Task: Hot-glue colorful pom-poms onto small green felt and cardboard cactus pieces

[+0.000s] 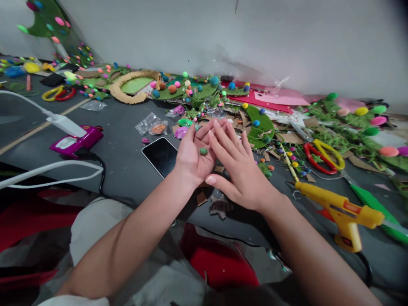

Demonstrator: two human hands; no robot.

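A small green ball of modelling clay (203, 151) rests in the cupped palm of my left hand (194, 155), which is turned up with its fingers stretched forward. Over those fingers lies my right hand (240, 176), flat, palm down and nearly straight-fingered. Its fingertips touch the left fingers, while the clay ball shows uncovered beside them. A black-screened phone (161, 156) lies on the table just left of my hands. Behind them are a bright green lump (185, 122) and a purple lump in plastic (181, 132).
A yellow glue gun (339, 204) and red-yellow scissors (323, 156) lie to the right. On the left, white cables plug into a purple power strip (76, 140). Green felt shapes (259, 127) with coloured balls, a beige ring (130, 87) and cardboard scraps crowd the table's back.
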